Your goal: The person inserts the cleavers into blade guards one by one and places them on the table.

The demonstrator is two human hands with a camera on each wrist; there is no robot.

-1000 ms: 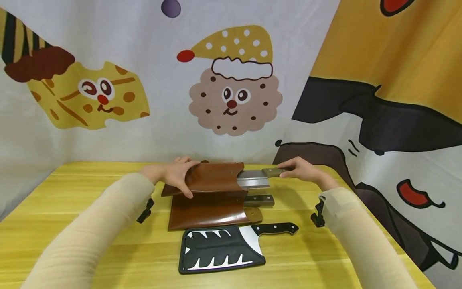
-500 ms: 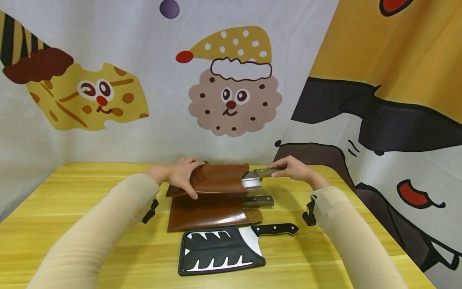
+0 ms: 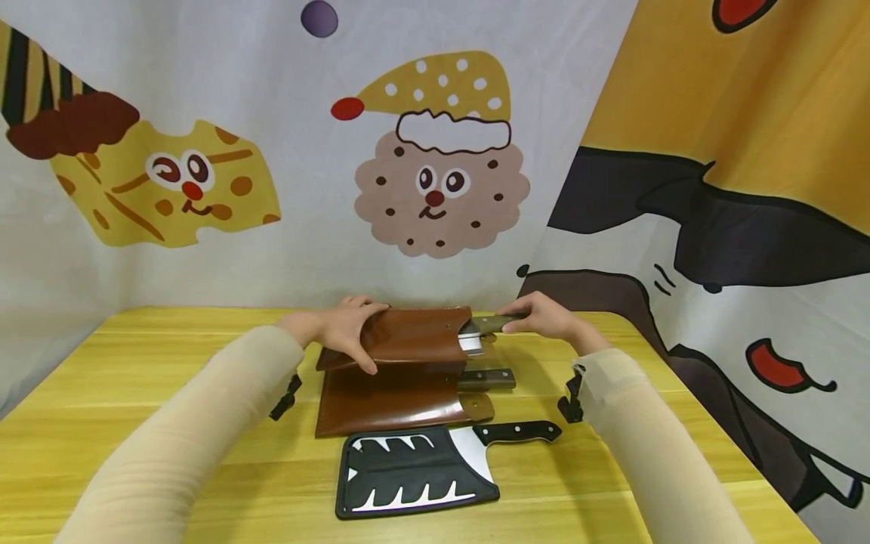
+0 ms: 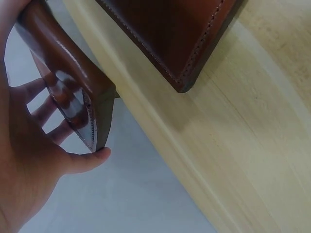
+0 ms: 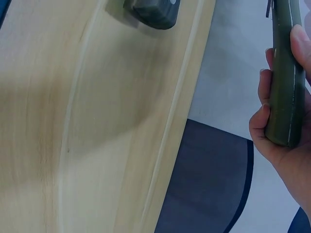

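Note:
My left hand (image 3: 340, 332) grips the closed end of a brown leather knife sheath (image 3: 416, 335), thumb along the near edge and fingers round the far side. The sheath is tilted, raised at the table's back edge. My right hand (image 3: 545, 316) holds the olive-green handle (image 5: 285, 97) of a cleaver. Only a short strip of its blade (image 3: 470, 344) shows at the sheath's mouth; the rest is hidden inside. Just in front lies a second brown sheath (image 3: 394, 404), from which a dark riveted knife handle (image 3: 486, 379) sticks out to the right.
Nearest the body, a cleaver in a black plastic blade guard (image 3: 411, 472) lies flat, its black handle (image 3: 519, 431) pointing right. A yellow wood-grain table (image 3: 204, 483) carries everything. Behind its back edge hangs a cartoon-printed curtain (image 3: 306, 249).
My right hand has moved left, sliding the cleaver's blade deeper into the sheath. My left hand and the sheath have shifted slightly right. The other knives stay put.

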